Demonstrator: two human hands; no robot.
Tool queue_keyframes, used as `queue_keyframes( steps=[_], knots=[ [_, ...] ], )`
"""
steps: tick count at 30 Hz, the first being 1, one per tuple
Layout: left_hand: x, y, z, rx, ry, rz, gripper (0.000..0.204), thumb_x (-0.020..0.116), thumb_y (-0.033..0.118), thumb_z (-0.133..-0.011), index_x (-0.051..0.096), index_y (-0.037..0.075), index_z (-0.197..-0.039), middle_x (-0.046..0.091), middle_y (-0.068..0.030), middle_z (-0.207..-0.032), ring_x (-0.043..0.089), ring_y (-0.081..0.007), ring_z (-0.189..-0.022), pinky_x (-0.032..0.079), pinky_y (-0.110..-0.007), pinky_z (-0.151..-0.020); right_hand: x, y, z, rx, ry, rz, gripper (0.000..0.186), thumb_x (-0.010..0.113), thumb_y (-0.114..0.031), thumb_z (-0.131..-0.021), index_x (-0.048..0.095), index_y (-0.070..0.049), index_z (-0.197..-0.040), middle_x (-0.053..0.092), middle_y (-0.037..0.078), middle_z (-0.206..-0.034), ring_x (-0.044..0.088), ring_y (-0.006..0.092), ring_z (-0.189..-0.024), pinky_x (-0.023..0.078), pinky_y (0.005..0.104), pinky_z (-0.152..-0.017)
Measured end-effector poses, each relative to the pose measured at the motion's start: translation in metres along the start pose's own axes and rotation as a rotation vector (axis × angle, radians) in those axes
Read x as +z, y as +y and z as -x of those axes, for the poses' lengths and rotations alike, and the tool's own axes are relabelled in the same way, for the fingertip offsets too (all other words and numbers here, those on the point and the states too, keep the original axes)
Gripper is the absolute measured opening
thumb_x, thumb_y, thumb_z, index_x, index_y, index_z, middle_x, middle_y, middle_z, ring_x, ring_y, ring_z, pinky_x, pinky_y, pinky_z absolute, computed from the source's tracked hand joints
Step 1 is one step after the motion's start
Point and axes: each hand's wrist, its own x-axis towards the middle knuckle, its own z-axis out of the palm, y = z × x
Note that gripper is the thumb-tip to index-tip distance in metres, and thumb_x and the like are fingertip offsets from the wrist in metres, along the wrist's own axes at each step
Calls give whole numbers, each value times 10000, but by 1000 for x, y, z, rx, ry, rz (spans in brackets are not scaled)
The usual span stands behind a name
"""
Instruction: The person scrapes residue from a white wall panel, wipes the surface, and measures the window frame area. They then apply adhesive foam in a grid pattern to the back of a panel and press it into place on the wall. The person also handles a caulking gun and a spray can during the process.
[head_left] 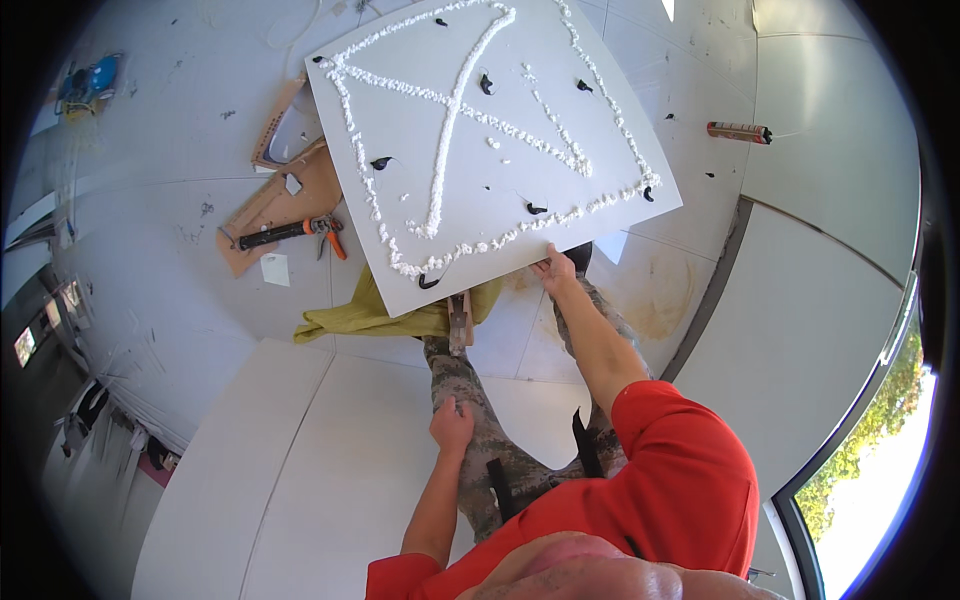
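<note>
A large pale square panel [400,130] lies at an angle before me. Bumpy white foam lines [450,130] run along its edges and cross its middle. Several small black curved pieces [486,84] are scattered on its face. My right hand [555,270] grips the panel's near edge, its fingers mostly hidden at the edge. My left hand [453,424], fingers curled in, is by my left thigh in camouflage trousers [465,385]; I see nothing in it. Beneath the near edge, an olive-green cloth [375,312] and a narrow brown wooden piece [460,325] stick out.
Left of the panel, a caulking gun [275,235] and orange-handled pliers [330,238] lie by torn cardboard [290,205]. A foam can [738,132] is on its side at the right. A blue tool [103,73] sits far left. A window [870,450] is at the lower right.
</note>
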Motion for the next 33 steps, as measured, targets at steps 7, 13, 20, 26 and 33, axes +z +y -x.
queue_keyframes(
  steps=[7,13,20,26,33],
  knots=[
    [81,111,-79,-96,-275,1057,550,649,493,-1079,647,-7,-1307,686,-104,-1274,644,-209,-1152,579,-396,-928,16,-53,92,-102,-367,140,350,694,-100,-1028,598,100,-1299,718,224,-1254,761,358,-1092,662,473,-980],
    [58,260,-162,-10,-73,1849,728,615,530,-1094,423,14,-1569,600,-185,-1492,526,-321,-1443,449,-517,-1194,8,-71,120,-142,-473,222,279,716,-86,-978,652,157,-1100,759,254,-1088,795,348,-942,694,410,-851],
    [43,276,-206,-75,283,1790,350,701,258,-1039,642,-12,-1254,743,-150,-1154,730,-288,-1122,621,-414,-1003,-10,-96,172,-95,-749,223,257,732,-64,-936,669,91,-1132,754,199,-1082,780,298,-983,670,386,-813],
    [12,311,-212,-117,384,1823,344,637,109,-999,602,-79,-1285,710,-235,-1256,735,-355,-1147,677,-444,-962,-89,-202,146,-215,-975,201,574,764,-226,-1021,523,107,-1421,638,233,-1389,656,381,-1313,579,494,-1098],
    [7,315,-210,-79,319,1859,413,765,152,-986,608,-43,-1313,703,-180,-1197,717,-305,-1102,653,-444,-1008,-180,-382,107,-391,-749,-78,630,616,-412,-1098,502,89,-1463,620,293,-1406,648,421,-1293,574,556,-1106]
  ],
)
